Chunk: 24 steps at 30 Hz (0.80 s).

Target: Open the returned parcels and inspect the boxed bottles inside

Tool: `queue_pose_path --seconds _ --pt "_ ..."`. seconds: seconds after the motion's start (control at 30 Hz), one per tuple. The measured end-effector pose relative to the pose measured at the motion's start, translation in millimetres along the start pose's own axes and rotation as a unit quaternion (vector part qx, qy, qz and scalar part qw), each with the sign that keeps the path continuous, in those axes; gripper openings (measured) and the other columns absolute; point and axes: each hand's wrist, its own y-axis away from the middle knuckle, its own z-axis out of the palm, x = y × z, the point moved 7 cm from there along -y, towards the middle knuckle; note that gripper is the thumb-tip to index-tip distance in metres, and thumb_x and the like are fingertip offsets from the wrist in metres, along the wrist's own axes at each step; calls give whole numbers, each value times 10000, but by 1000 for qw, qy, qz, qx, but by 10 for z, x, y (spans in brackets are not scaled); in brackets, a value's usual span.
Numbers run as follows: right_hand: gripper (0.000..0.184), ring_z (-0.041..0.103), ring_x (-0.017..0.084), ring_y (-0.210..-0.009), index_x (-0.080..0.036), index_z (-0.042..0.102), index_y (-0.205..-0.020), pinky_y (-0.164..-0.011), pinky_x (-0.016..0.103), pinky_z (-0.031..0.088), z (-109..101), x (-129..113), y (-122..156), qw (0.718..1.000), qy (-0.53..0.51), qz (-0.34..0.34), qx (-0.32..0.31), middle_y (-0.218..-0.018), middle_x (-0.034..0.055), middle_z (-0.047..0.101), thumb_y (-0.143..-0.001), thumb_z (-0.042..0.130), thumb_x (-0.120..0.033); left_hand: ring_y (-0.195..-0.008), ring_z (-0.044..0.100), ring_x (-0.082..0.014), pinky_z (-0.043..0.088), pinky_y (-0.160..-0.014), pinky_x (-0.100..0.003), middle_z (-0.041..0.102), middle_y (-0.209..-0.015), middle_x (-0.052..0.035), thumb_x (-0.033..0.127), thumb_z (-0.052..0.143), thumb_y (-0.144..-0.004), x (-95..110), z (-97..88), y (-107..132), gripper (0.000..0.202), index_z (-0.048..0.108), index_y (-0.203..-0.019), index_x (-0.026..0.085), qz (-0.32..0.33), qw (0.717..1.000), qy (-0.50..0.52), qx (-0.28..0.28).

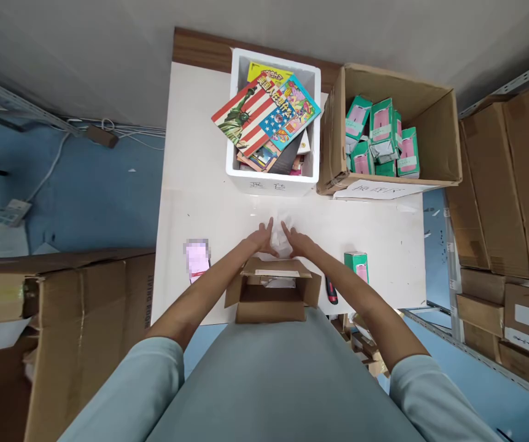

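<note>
A crumpled white, partly see-through wrapping (283, 236) lies on the white table, with a hand on each side of it. My left hand (262, 239) holds its left edge, forefinger pointing away from me and thumb toward the box. From the right, my right hand (297, 241) grips the same wrapping. What is inside the wrapping, if anything, cannot be made out. Just in front of my body stands a small open cardboard box (271, 311), flaps spread, with some white material inside. A red and black tool handle (331, 291) lies right of the box, partly hidden by my arm.
A white foam box (274, 186) of books and a large carton (448, 141) of green-and-pink boxes stand at the back. One green box (355, 265) sits right; a phone (197, 259) lies left. Shelved cartons (499, 178) flank the right, a big carton (94, 331) the left.
</note>
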Motion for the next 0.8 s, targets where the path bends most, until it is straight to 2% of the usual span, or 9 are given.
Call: queue_pose_path --seconds 0.07,0.17,0.23,0.33,0.43,0.53,0.63,0.73,0.8 --pt "1488 762 432 -1230 -226 37 -1836 -1021 495 619 44 12 -99 1000 -5 0 5 -1607 335 534 -731 1032 -192 -1353 689 -494 564 -1047 -451 323 -1722 -393 461 1014 -672 -42 42 -113 1554 -6 -1803 152 -4 1000 -4 2" --pt "1317 758 406 -1216 -202 159 -1819 -1022 482 615 58 48 -192 999 -30 -12 10 -1560 306 569 -795 986 -180 -1302 722 -461 571 -1037 -452 391 -1672 -362 275 942 -742 -64 63 -216 1283 189 -1772 139 32 999 -31 14" --pt "1054 751 380 -1188 -192 341 -1759 -1022 470 607 49 67 -185 999 -45 -25 14 -1527 274 593 -881 924 -206 -1291 730 -415 558 -1071 -439 439 -1648 -312 202 874 -788 -47 74 -232 1078 330 -1718 157 64 997 -39 14" --pt "610 736 312 -1123 -200 592 -1572 -1022 426 592 11 46 -81 996 -68 -37 33 -1465 197 634 -998 794 -228 -1260 741 -351 534 -1118 -413 539 -1588 -234 162 802 -823 41 82 -208 809 522 -1581 193 104 993 -46 6" --pt "367 709 261 -1094 -201 714 -1382 -1020 369 570 -61 -33 40 993 -91 -47 64 -1347 121 692 -1018 712 -161 -1180 759 -322 542 -1099 -409 677 -1438 -172 152 752 -818 193 29 -170 571 669 -1381 205 134 989 -54 4" --pt "276 687 261 -1088 -178 769 -1219 -1010 345 551 -225 -84 111 987 -109 -49 106 -1202 96 732 -960 720 -95 -1114 759 -325 560 -1033 -396 754 -1264 -146 138 728 -779 332 -167 -113 395 746 -1169 191 153 986 -54 25" --pt "258 672 277 -1077 -169 777 -1179 -1006 353 538 -525 -65 208 978 -123 -41 164 -1137 96 729 -935 729 -100 -1095 743 -331 563 -987 -383 766 -1190 -139 135 721 -745 416 -523 58 358 769 -1096 190 168 982 -42 78" --pt "281 669 277 -1058 -192 771 -1215 -968 346 533 -893 -80 482 963 -139 -42 226 -1146 87 701 -953 697 -124 -1064 726 -307 555 -958 -369 759 -1176 -115 144 683 -762 480 -905 467 389 773 -1136 202 183 972 -23 143" --pt "280 674 269 -1023 -211 771 -1217 -921 335 535 -1124 -176 823 943 -162 -66 284 -1136 71 681 -955 698 -144 -963 716 -263 542 -896 -348 751 -1134 -88 142 646 -793 567 -1098 915 347 773 -1109 209 213 956 16 201"
